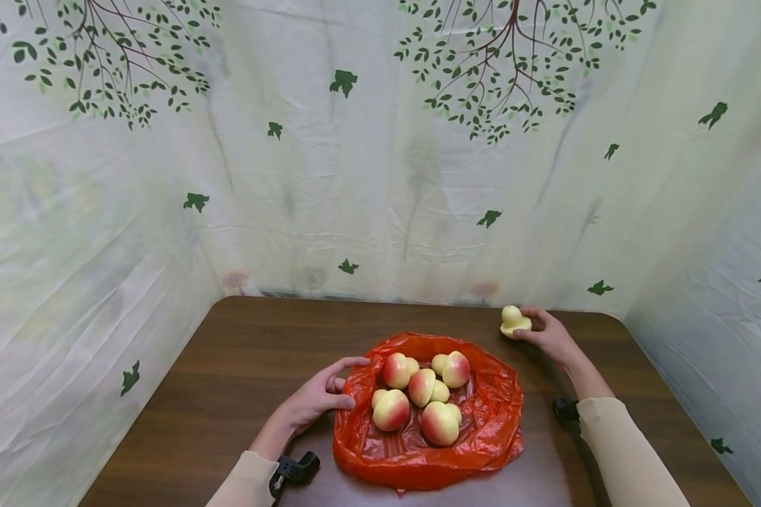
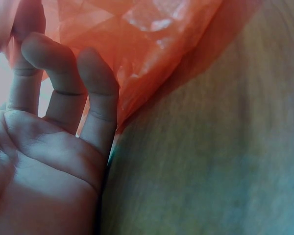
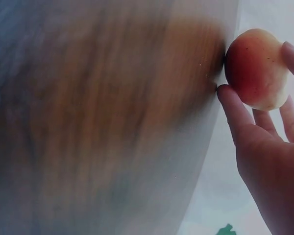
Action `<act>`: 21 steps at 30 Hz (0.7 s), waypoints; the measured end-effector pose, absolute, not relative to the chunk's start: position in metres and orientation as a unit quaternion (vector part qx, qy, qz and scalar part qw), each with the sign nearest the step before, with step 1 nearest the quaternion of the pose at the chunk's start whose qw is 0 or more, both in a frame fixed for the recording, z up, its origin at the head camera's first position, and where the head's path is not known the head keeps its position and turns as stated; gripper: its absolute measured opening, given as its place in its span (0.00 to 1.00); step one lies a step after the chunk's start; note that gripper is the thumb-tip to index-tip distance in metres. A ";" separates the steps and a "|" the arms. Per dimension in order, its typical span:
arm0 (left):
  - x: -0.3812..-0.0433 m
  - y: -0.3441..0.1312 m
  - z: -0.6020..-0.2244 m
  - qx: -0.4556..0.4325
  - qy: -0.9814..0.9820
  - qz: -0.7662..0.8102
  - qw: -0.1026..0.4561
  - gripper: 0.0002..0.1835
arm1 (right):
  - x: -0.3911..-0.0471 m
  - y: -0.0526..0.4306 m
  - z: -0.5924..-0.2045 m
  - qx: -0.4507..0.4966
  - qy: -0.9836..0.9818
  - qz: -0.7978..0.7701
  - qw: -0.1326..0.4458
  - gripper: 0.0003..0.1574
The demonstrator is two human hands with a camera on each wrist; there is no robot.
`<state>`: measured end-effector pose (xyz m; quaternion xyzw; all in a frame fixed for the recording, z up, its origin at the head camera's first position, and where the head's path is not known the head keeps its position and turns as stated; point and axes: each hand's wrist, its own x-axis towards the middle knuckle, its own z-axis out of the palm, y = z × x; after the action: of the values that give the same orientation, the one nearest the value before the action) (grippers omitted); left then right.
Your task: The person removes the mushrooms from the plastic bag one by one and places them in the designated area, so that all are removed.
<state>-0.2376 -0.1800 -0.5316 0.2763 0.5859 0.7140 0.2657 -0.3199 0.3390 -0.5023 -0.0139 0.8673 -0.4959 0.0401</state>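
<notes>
My left hand [image 1: 317, 392] grips the left rim of a red plastic bag [image 1: 504, 422], its rim spread wide on the table. In the left wrist view, the fingers [image 2: 99, 73] bend against the thin red plastic [image 2: 152, 44]. Several toy mushrooms [image 1: 391, 410] with red-and-yellow caps and pale stems lie inside the bag. At the table's far right, my right hand [image 1: 550, 336] holds another toy mushroom [image 1: 511, 317], stem up, between thumb and fingers. Its rounded red-and-yellow cap [image 3: 255, 68] shows in the right wrist view.
The brown wooden table [image 1: 273, 331] runs back to a pale cloth backdrop [image 1: 380, 176] printed with branches and leaves. Cloth also hangs along the left and right sides. A black camera mount [image 1: 298, 468] sits on the left wrist, another [image 1: 566, 410] on the right.
</notes>
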 end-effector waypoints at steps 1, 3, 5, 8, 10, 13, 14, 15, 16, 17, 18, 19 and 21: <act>-0.238 -0.180 -0.532 0.276 0.587 0.714 0.266 0.36 | -0.320 0.338 -0.502 -0.014 0.867 -0.497 0.040 0.45; -0.238 -0.180 -0.531 0.275 0.588 0.713 0.266 0.35 | -0.319 0.338 -0.501 -0.015 0.866 -0.498 0.041 0.46; -0.237 -0.180 -0.531 0.274 0.588 0.714 0.266 0.35 | -0.319 0.338 -0.501 -0.016 0.865 -0.500 0.041 0.46; -0.237 -0.180 -0.531 0.272 0.587 0.714 0.267 0.35 | -0.319 0.339 -0.502 -0.019 0.863 -0.503 0.040 0.45; -0.237 -0.180 -0.530 0.271 0.588 0.714 0.268 0.35 | -0.319 0.339 -0.502 -0.023 0.863 -0.503 0.039 0.45; -0.237 -0.181 -0.530 0.268 0.591 0.712 0.268 0.35 | -0.318 0.338 -0.500 -0.030 0.862 -0.505 0.039 0.46; -0.237 -0.181 -0.530 0.267 0.592 0.712 0.268 0.35 | -0.317 0.338 -0.499 -0.031 0.862 -0.505 0.038 0.46; -0.236 -0.180 -0.529 0.267 0.592 0.712 0.268 0.35 | -0.317 0.338 -0.498 -0.033 0.862 -0.504 0.038 0.46; -0.236 -0.180 -0.529 0.267 0.592 0.712 0.269 0.36 | -0.316 0.337 -0.497 -0.034 0.862 -0.505 0.038 0.46; -0.236 -0.180 -0.529 0.267 0.591 0.712 0.269 0.36 | -0.316 0.337 -0.497 -0.036 0.861 -0.506 0.038 0.47; -0.236 -0.180 -0.529 0.268 0.591 0.712 0.269 0.36 | -0.316 0.337 -0.496 -0.037 0.862 -0.503 0.038 0.47; -0.236 -0.180 -0.529 0.269 0.591 0.712 0.269 0.36 | -0.315 0.337 -0.495 -0.039 0.862 -0.505 0.037 0.47; -0.235 -0.180 -0.529 0.271 0.589 0.712 0.268 0.36 | -0.315 0.338 -0.495 -0.040 0.862 -0.504 0.036 0.46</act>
<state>-0.2354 -0.1795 -0.5290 0.2708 0.5895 0.7124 0.2677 -0.3154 0.3376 -0.4947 -0.0404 0.8618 -0.5044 0.0364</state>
